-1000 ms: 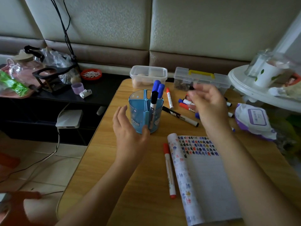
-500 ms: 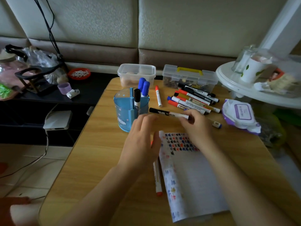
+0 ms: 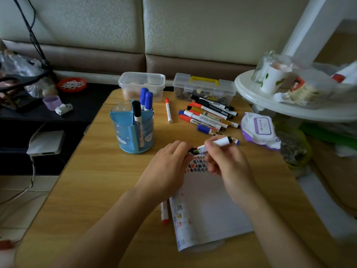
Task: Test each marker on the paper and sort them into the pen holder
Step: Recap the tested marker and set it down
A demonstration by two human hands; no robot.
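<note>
- Head view: we have both hands on one black marker (image 3: pixel 211 147), held just above the top edge of the paper (image 3: pixel 208 206).
- Our right hand (image 3: pixel 224 163) is closed round the marker's white barrel, fingers curled and pinching it; the far end pokes out past the knuckles.
- Our left hand (image 3: pixel 170 169) is pinching the near, black end, where the cap should be. We judge that we are pulling the cap off to test it, though the cap itself is mostly hidden under the fingers.
- Done so far, as far as we can see: three markers stand in the blue holder (image 3: pixel 133 130), two blue-capped ones (image 3: pixel 146 99) in a back compartment and a black-capped one (image 3: pixel 137 113) in a front compartment.
- The paper's top strip carries rows of coloured marks (image 3: pixel 197 166), and fainter marks run down its left edge, so some testing looks done.
- Left to do: a pile of markers (image 3: pixel 208 116) lies on the desk (image 3: pixel 96 180) behind our hands, near the box with the yellow handle (image 3: pixel 204 88). We count roughly eight or nine, red, black, blue and yellowish caps, but they overlap too much for an exact count.
- Two red markers lie apart from the pile: one (image 3: pixel 168 111) just right of the holder, one (image 3: pixel 164 213) beside the paper's left edge, partly under our left wrist. We cannot tell whether either has been tested.
- Our judgement: we are in the early part, with most markers still outside the holder.
</note>
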